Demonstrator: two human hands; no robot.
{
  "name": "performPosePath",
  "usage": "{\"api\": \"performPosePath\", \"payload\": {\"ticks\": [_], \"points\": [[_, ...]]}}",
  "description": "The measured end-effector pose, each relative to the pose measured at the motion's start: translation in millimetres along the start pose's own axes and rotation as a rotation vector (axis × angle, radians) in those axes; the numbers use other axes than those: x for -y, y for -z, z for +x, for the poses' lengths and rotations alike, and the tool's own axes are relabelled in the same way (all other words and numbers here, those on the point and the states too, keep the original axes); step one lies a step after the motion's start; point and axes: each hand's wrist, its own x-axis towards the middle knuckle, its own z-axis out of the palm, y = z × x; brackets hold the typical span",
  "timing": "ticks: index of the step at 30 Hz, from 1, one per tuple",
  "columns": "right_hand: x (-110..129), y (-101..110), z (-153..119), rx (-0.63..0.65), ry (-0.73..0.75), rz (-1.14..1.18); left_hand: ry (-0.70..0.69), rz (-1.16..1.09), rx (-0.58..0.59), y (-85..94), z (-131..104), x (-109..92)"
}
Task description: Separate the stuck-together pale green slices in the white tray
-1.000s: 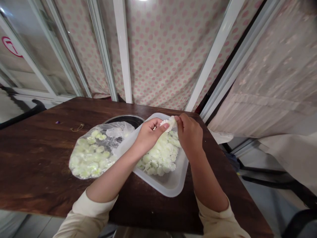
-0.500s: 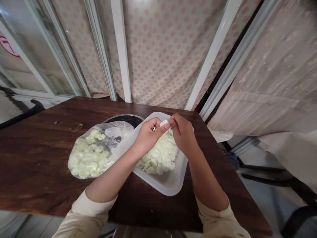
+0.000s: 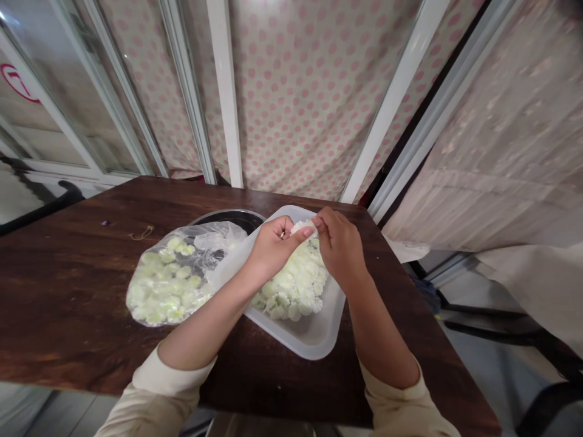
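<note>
Above a white plastic tray [image 3: 314, 350], both hands meet at a small white ruffled piece [image 3: 301, 227]. My left hand [image 3: 272, 246] pinches it between thumb and fingers. From the other side, the fingertips of my right hand [image 3: 339, 246] are closed on its right end. Beneath them in the tray lies a heap of pale white-green frilled pieces [image 3: 294, 288]; their exact kind I cannot make out. Left of the tray, a clear plastic bag [image 3: 159, 288] holds several pale green-white round pieces, partly behind my left forearm.
A dark round tray [image 3: 237, 215] shows behind the bag on the brown wooden table [image 3: 82, 273]. A thin string loop [image 3: 142, 233] and a tiny purple bit [image 3: 105, 223] lie at the left. Glass doors with a dotted curtain [image 3: 300, 103] stand beyond the table.
My right hand has shifted slightly right and outward, and more of the white ruffled piece shows between my hands. The tray and bag stay in place.
</note>
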Motion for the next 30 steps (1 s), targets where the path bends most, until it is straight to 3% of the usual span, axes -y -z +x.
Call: {"api": "performPosePath", "payload": {"ticks": [7, 11, 18, 30], "points": [[-8.0, 0.5, 0.0, -0.05, -0.164, -0.014, -0.013, -0.017, 0.072, 2.4, -1.4, -1.1], [-7.2, 3.0, 0.5, 0.027, -0.235, 0.168, -0.023, -0.016, 0.06, 3.5, -1.0, 0.6], [0.1, 3.4, 1.1, 0.243, -0.184, 0.761, -0.065, -0.019, 0.025, 2.3, 0.0, 1.7], [-1.1, 4.6, 1.1, 0.388, -0.134, 0.885, -0.057, -0.16, 0.054, 0.0, 0.7, 3.2]]}}
